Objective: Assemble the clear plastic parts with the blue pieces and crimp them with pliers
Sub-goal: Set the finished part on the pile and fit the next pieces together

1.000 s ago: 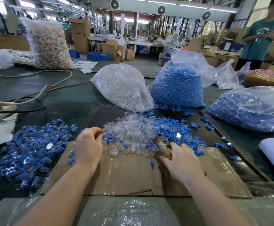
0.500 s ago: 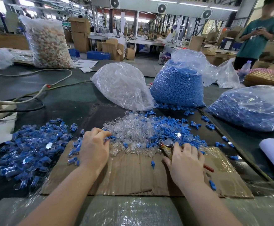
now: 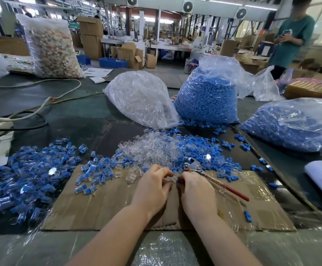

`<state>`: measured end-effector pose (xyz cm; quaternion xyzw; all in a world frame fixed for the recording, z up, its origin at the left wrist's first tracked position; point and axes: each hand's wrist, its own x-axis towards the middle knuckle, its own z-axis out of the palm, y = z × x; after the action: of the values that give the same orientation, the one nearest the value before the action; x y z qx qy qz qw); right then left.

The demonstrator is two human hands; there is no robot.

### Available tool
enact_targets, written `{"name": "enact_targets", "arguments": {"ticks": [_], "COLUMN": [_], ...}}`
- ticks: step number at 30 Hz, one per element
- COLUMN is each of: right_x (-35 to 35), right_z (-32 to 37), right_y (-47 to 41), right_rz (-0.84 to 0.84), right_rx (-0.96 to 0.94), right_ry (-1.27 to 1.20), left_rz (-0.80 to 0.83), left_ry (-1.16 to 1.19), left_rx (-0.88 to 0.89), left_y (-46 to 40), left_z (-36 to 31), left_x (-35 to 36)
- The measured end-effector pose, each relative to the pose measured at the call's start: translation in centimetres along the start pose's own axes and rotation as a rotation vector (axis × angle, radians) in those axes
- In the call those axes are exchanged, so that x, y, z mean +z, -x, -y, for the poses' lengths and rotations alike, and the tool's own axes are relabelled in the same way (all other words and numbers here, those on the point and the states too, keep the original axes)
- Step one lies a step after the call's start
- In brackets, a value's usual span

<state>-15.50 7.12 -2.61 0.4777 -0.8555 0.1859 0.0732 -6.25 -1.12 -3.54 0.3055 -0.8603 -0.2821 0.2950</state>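
Hands (image 3: 175,186) met, hiding pinched parts.

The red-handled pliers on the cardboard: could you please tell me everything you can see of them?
The red-handled metal pliers lie flat on the brown cardboard sheet, just beyond the right hand. The worn silver head points up-left into the loose blue plastic pieces; the slim handles run down-right, one sheathed in red. The jaws look slightly parted. Whether the right hand touches them is unclear.
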Motion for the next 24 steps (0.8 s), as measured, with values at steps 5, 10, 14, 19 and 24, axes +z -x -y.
{"name": "enact_targets", "arguments": {"ticks": [5, 10, 14, 19, 24], "right_x": [0.5, 1.0, 1.3, 1.4, 1.4], "right_z": [0.5, 0.9, 0.8, 0.9, 1.1], "right_y": [-0.5, -0.4, -0.1, 0.2, 0.4], "right_rz": [-0.006, -0.022, -0.047, -0.058, -0.083], "right_rx": [0.037, 0.054, 0.033, 0.018, 0.018], "right_ry": [-0.001, -0.001, 0.003, -0.005, -0.050], "left_rz": [0.008, -0.009, -0.042, -0.073, -0.104], "left_ry": [-0.055, -0.070, -0.067, -0.050, -0.035], "left_rx": [-0.017, -0.043, -0.027, -0.036, -0.045], "left_y": [-0.6, -0.7, -0.6, -0.3, -0.1], "left_z": [-0.3, -0.3, -0.2, -0.2, 0.1], "left_x": [0.5, 0.6, 0.6, 0.5, 0.5]}}
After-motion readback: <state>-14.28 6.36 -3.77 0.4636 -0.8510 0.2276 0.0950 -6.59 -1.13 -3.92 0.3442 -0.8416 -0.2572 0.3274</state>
